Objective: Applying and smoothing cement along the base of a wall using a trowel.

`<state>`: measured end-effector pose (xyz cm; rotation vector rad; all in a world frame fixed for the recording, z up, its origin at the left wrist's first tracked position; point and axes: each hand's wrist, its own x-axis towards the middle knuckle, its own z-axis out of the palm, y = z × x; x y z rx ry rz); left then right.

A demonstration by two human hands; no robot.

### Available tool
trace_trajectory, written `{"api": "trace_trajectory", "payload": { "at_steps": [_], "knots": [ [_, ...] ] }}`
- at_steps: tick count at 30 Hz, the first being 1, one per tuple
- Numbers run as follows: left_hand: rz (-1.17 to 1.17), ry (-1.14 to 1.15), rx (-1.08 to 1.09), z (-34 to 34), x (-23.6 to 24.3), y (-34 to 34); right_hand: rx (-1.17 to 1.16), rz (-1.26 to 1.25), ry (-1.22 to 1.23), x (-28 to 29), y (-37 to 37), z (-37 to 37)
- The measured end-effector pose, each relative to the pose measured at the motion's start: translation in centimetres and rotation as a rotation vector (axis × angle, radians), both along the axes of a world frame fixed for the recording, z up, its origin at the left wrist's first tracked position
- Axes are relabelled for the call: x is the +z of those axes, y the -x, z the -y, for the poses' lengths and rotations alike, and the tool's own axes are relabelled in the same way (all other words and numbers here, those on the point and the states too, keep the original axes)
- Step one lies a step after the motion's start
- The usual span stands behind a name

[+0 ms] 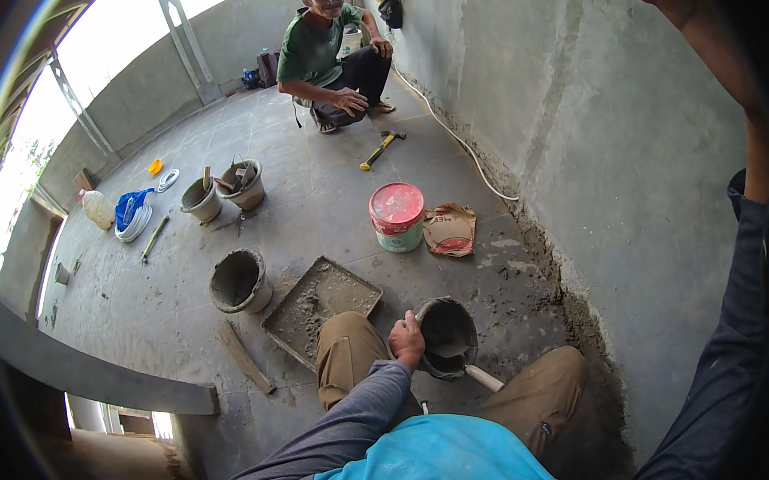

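My left hand (407,340) is closed on the rim of a dark, mortar-smeared bucket (470,315) between my knees. Grey mortar lies inside it. A tool with a pale wooden handle (484,379) sticks out over the bucket's near right rim; its other end is down in the bucket. My right hand (698,26) is raised high at the upper right, near the grey wall (654,166). The picture's edge cuts off its fingers, so what it holds, if anything, is hidden. Left of the bucket, a shallow mortar tray (287,340) lies by my left knee.
Another person (332,58) squats farther back beside a hammer (381,151). A red-lidded pail (397,216) stands near a flattened paper bag (450,230). Leftward are a mortar bucket (258,296), a wooden board (244,356), two tool buckets (201,206) and coiled white hose (134,223).
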<state>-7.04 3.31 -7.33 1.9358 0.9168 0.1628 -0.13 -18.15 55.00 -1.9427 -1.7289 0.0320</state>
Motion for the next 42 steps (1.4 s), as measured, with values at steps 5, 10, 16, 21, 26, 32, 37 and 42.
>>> {"api": "trace_trajectory", "payload": {
  "at_steps": [5,10,16,21,26,32,37,42],
  "knots": [
    [-0.010,0.002,0.001,-0.3,-0.5,0.1,-0.085,0.061,0.034,-0.2,0.3,-0.1],
    [-0.015,0.010,-0.010,-0.3,0.4,0.3,-0.305,0.165,0.120,-0.4,1.3,-0.4],
    [-0.059,-0.022,-0.009,-0.7,-0.6,0.4,-0.369,-0.034,-0.217,-11.9,3.4,2.8],
    [-0.062,-0.095,-0.029,0.0,0.0,0.7,-0.789,-0.262,-0.306,-24.3,7.1,11.4],
    [-0.030,-0.154,0.007,-0.6,-1.2,0.9,-1.492,0.608,-0.603,-30.6,7.5,20.7],
    [-0.006,-0.199,0.090,1.9,0.1,-0.1,-1.586,1.379,-0.540,-30.0,3.9,31.9],
    [-0.139,-0.312,-0.023,5.0,3.5,-1.2,-1.680,1.508,-0.332,-32.2,2.9,35.1],
    [-0.192,-0.378,-0.013,4.8,3.6,-1.1,-1.629,1.536,-0.322,-32.2,3.4,36.0]
  ]
}}
